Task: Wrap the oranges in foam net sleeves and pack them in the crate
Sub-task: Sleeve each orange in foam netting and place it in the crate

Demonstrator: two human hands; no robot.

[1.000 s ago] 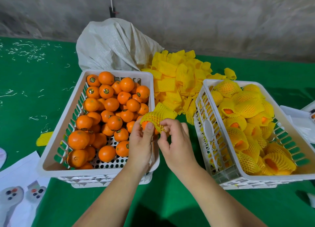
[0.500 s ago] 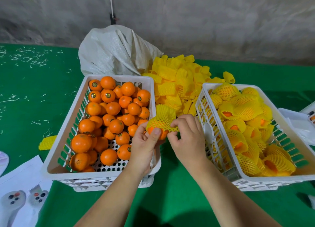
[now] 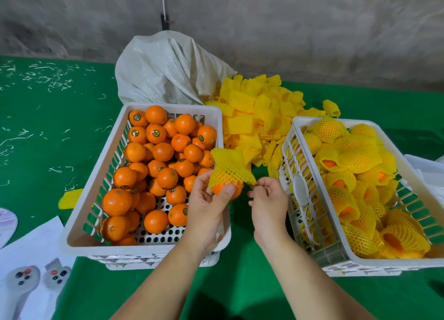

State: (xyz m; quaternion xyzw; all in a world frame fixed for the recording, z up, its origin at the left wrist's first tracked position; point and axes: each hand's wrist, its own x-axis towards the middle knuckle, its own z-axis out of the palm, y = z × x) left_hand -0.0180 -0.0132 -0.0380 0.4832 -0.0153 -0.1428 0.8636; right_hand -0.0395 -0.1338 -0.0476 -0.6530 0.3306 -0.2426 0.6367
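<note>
Your left hand (image 3: 208,205) grips a round orange (image 3: 227,189) with thumb and curled fingers, holding it over the near right corner of the white slotted plastic crate of bare oranges (image 3: 79,226). A yellow foam net sleeve (image 3: 228,167) covers the top half of the fruit, its loose end sticking up and its lower edge flaring toward your right. Your right hand (image 3: 269,200) sits just beside the orange with fingers curled; its fingertips are at the flared edge of the sleeve, though you cannot tell whether they pinch it.

Both hands hang in the narrow gap of green surface (image 3: 242,283) between the two crates. The second white plastic crate, full of sleeved oranges (image 3: 374,263), stands just to your right, its slatted wall near your right wrist. A heap of loose yellow foam sleeves (image 3: 259,117) lies beyond the gap, in front of a white woven sack (image 3: 168,69). One stray sleeve (image 3: 69,198) lies left of the first crate.
</note>
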